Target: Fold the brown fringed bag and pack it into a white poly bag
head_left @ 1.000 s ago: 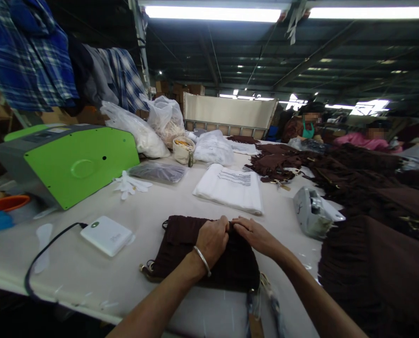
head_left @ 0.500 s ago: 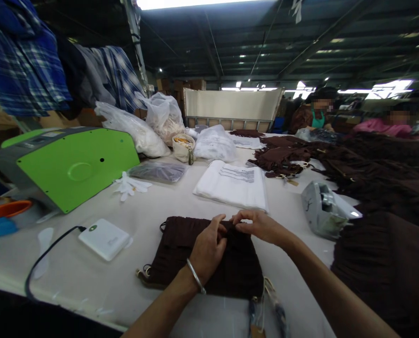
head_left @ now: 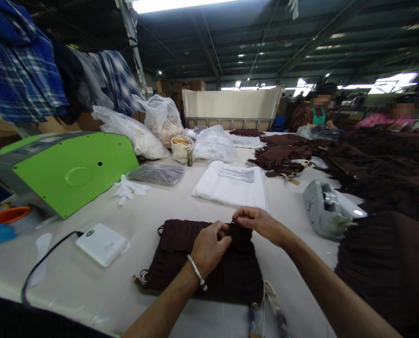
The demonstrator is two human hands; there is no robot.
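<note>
A dark brown gathered fabric bag [head_left: 181, 249] lies flat on the pale table, with a small loop at its upper left corner and cords with beads at its lower corners. My left hand [head_left: 211, 246], a silver bangle at its wrist, is over the bag's upper middle, thumb and fingers pinched on the fabric or a thin cord. Close beside it, my right hand [head_left: 256, 223] pinches a small dark piece at the bag's top edge. The fingertips hide most of that piece.
White plastic bags [head_left: 233, 185] lie stacked beyond the brown bag. A tape dispenser [head_left: 325, 211] and brown fabric heaps [head_left: 388, 263] are at right. At left are a white box with a cable [head_left: 102, 244] and a green machine [head_left: 75, 171]. Two people sit at the back right.
My left hand's thumb and fingers have closed together. My right fingertips have drawn up slightly, lifting a small dark piece. The view has shifted slightly.
</note>
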